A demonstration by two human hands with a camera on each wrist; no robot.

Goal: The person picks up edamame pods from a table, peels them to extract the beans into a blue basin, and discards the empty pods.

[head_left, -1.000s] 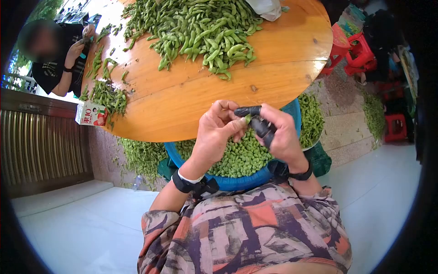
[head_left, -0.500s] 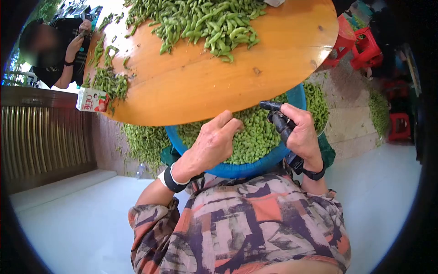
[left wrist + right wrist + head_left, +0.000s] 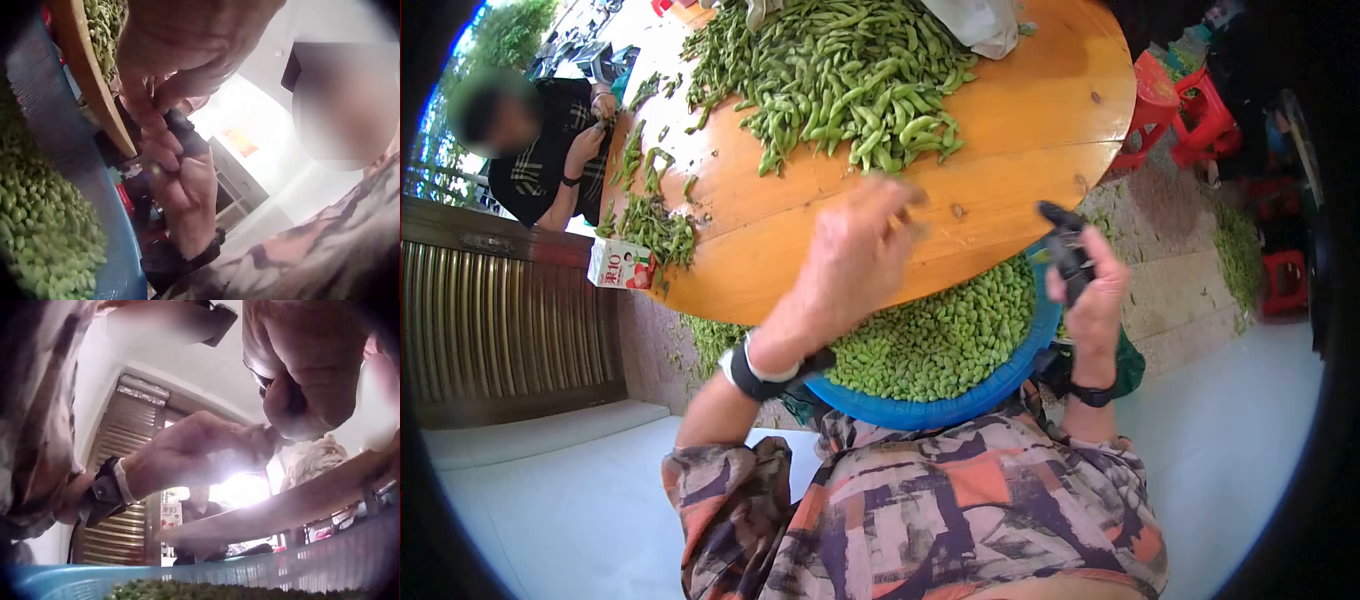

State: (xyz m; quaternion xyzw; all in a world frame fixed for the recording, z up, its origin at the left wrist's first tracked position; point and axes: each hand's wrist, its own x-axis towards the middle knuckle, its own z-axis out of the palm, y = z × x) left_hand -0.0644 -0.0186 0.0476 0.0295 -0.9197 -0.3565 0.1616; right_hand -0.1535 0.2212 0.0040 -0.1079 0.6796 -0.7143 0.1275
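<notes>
My left hand [image 3: 855, 245], blurred by motion, is over the table's near edge with its fingers loosely bent toward the edamame pods [image 3: 870, 90]. No item shows in it. My right hand [image 3: 1092, 285] is over the right rim of the blue basket [image 3: 920, 412]; black wrapping covers some of its fingers [image 3: 1060, 218]. Its index finger extends forward, and I see nothing between finger and thumb. Shelled green beans [image 3: 930, 345] fill the basket below both hands. In the left wrist view, the right hand [image 3: 187, 181] appears beyond the left hand [image 3: 194, 37].
The round wooden table [image 3: 1020, 150] overlaps the basket's far side. A white bag [image 3: 980, 25] lies beside the pods, and a printed carton [image 3: 618, 264] stands at the left edge. Another person [image 3: 550, 150] handles something there. Red stools [image 3: 1200, 115] stand at right.
The hands were together around a green pod one second ago, then parted. The left hand has moved forward over the table; the right has shifted right. The camera view has tilted slightly.
</notes>
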